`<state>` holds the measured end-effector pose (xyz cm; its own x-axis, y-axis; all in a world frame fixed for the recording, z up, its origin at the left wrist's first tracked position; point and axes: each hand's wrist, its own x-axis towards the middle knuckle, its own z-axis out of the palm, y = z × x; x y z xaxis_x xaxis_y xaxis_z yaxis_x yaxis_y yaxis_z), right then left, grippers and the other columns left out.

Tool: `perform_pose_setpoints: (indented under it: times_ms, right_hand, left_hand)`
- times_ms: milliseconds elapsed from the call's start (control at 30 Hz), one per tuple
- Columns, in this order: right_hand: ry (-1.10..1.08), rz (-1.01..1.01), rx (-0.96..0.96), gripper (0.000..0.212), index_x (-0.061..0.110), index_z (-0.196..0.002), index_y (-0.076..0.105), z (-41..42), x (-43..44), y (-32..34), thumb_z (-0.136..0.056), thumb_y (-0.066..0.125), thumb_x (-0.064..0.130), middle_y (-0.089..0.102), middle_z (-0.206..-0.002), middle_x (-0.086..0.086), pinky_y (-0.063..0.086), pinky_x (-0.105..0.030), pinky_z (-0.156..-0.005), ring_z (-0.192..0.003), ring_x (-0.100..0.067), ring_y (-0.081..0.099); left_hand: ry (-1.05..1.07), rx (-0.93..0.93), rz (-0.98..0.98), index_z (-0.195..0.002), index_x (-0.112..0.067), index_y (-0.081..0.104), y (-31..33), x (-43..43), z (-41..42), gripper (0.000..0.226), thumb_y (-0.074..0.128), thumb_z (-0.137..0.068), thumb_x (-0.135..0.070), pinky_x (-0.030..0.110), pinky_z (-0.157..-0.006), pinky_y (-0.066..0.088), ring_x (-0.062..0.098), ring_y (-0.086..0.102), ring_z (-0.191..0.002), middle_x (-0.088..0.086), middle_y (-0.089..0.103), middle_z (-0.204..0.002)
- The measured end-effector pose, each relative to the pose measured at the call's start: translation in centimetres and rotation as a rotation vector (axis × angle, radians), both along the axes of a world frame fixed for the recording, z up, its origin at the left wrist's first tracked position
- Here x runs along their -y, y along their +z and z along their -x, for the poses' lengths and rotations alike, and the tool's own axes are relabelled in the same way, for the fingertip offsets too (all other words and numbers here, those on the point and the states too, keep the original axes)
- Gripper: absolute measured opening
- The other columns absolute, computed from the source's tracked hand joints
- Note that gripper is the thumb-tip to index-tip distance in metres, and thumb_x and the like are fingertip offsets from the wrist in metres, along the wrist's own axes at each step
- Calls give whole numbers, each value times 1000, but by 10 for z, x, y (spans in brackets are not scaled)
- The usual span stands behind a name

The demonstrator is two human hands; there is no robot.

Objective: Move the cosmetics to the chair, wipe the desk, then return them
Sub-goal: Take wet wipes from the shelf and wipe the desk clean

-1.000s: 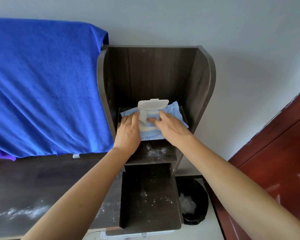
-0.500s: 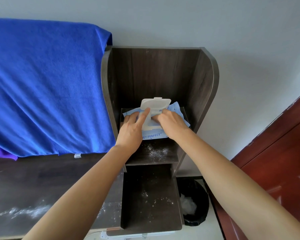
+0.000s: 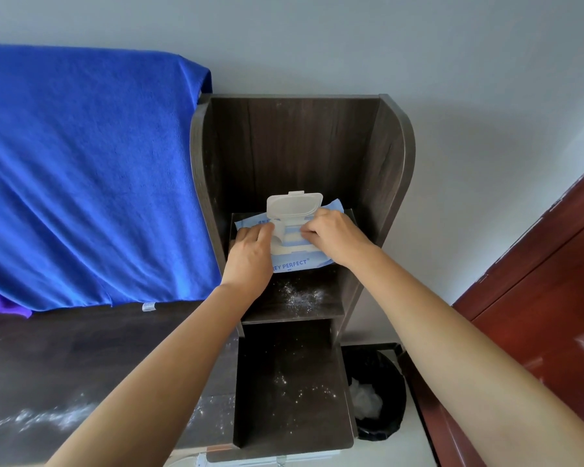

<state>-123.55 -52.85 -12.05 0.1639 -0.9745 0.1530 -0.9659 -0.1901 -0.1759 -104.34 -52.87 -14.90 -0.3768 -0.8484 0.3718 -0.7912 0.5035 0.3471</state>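
A person's 2 bare arms reached forward from the bottom of the view into a dark wooden shelf unit [image 3: 390, 183] standing against a pale wall [image 3: 351, 42].

A blue wipes pack [image 3: 292, 262] lay flat on the upper shelf [image 3: 304, 306], towards its back. Its white flip lid [image 3: 294, 204] stood open, tilted up and away from the person. Part of the printed wording on the pack's front edge read "PERFECT".

The left hand [image 3: 250, 256] rested on the pack's left side, fingers close together and pressing down, with the thumb beside a curled white seal [image 3: 277, 235] lifted from the opening. The right hand [image 3: 338, 239] lay over the pack's right side, its fingertips bunched at the opening; whether they pinched a wipe could not be told.

White powder [image 3: 300, 293] was scattered on the upper shelf just in front of the pack. More specks dotted the lower shelf [image 3: 290, 396] beneath it.

To the left ran the dark desk [image 3: 81, 358], with a smear of white powder near its front edge. No cosmetics showed anywhere in view. A large blue cloth [image 3: 81, 176] hung draped behind the desk, touching the shelf unit's left wall, and a bit of purple fabric [image 3: 0, 306] showed at its lower left corner.

On the floor to the right of the shelf unit sat a black bin [image 3: 385, 392] holding something white. A reddish-brown door [image 3: 536, 281] filled the right edge.
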Motion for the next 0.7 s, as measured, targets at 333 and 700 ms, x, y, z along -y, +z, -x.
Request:
perform_pose_setpoints:
  times_ms: [333, 700]
  right_hand:
    - [99, -42, -160, 24, 6, -95, 69, -2, 5, 9, -103, 48, 16, 47, -91, -4, 36, -29, -58, -75, -22, 56]
    - [62, -240, -83, 17, 11, -84, 51, -6, 15, 20, -98, 48, 19, 49, -87, -7, 32, -29, -53, -67, -18, 48]
  left_hand:
    - [26, -49, 8, -126, 7, 54, 0, -3, 3, 56, 65, -71, 17, 50, -80, 50, 47, 57, -99, 26, 64, -107]
    - [32, -20, -13, -132, 7, 49, 2, -3, 3, 62, 63, -72, 16, 48, -82, 48, 45, 54, -104, 26, 61, -112]
